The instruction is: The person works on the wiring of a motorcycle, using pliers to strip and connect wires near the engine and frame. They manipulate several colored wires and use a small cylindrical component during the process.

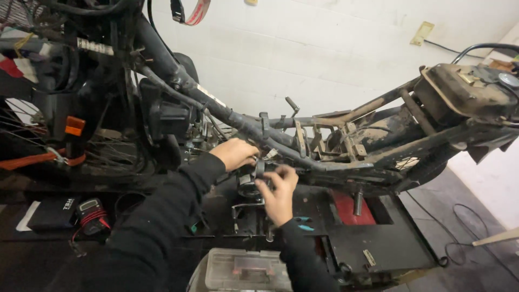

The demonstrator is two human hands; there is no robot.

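Spoked wheel [21,130]: far left, partly hidden behind dark bodywork, with an orange reflector [74,125] just beside it.
Meter [91,212]: a small black tester with red leads, lying on the dark lift platform [389,243] at lower left, well apart from both hands.
Frame [227,111]: a stripped, dirty motorcycle frame running from upper left down to the middle, then rising right toward the rear.
Left hand [235,153]: reaches in under the frame tube, fingers curled down into the engine area; what they grip is hidden, so I cannot tell whether they hold anything.
Metal part [258,170]: a small grey clamp-like piece on top of the engine, between the two hands and just under the frame tube.
Right hand [278,192]: just below and right of the left hand, fingers narrowed around the metal part, thumb side toward it.
Step in hand: judging by both hands closing on one piece, the part is being fitted or worked loose at the engine top.
Next move: likely needs one hand steadying the part while the other turns or pulls it.
Clear box [243,270]: a plastic parts case at the bottom edge, near the right sleeve.
Red panel [351,208]: under the frame, right of the hands.
Tank [465,92]: a grimy box at the far right rear.
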